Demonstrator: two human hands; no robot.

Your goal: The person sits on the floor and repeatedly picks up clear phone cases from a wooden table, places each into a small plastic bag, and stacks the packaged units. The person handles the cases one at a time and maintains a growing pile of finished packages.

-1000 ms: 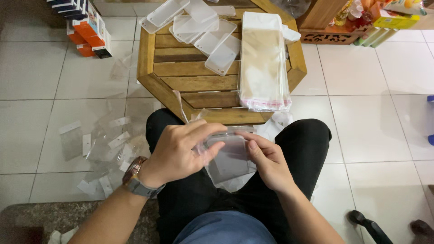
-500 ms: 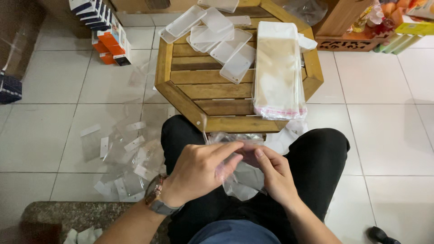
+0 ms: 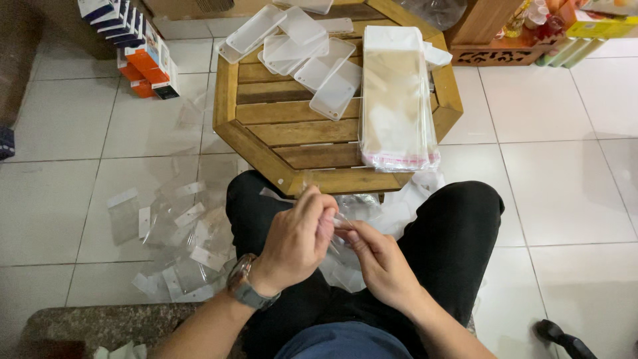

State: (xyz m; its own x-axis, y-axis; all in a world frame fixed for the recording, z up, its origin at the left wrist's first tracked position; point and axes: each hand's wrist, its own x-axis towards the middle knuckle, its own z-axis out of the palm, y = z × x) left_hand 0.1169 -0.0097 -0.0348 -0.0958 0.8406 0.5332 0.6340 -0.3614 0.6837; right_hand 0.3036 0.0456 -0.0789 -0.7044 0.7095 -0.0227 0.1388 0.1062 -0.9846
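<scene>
The left hand [image 3: 296, 239] and the right hand [image 3: 379, 262] meet over the person's lap, both pinching a small clear plastic sleeve [image 3: 340, 226] between fingertips, just below the edge of the wooden octagonal table [image 3: 292, 136]; on the table lie a stack of clear bags [image 3: 397, 100] and several white plastic trays [image 3: 302, 43]; empty clear wrappers [image 3: 179, 239] litter the tiled floor to the person's left; a wristwatch [image 3: 246, 289] sits on the left wrist.
</scene>
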